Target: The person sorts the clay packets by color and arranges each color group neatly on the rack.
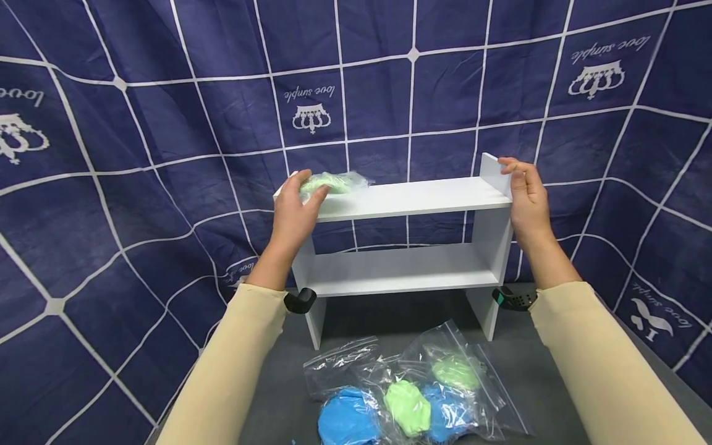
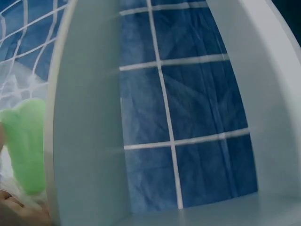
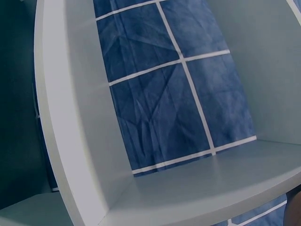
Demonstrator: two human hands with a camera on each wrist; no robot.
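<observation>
A small white two-tier shelf (image 1: 408, 196) stands upright in the head view. At the left end of its top board, my left hand (image 1: 296, 211) grips a clear plastic bag with a light green, dough-like lump (image 1: 328, 183) inside. The thumb and fingers curve around the bag, right at the board's surface. In the left wrist view the green lump (image 2: 28, 146) shows beyond the board edge, fingers beside it. My right hand (image 1: 528, 201) holds the raised right side panel (image 1: 492, 173), its fingertips at the panel's top edge. Only a sliver of the right hand (image 3: 292, 207) enters the right wrist view.
In front of the shelf, several clear zip bags lie on the dark grey surface (image 1: 267, 383). They hold blue lumps (image 1: 347, 417) and light green lumps (image 1: 408, 408). A navy cloth (image 1: 378, 99) with white grid lines hangs behind and at both sides.
</observation>
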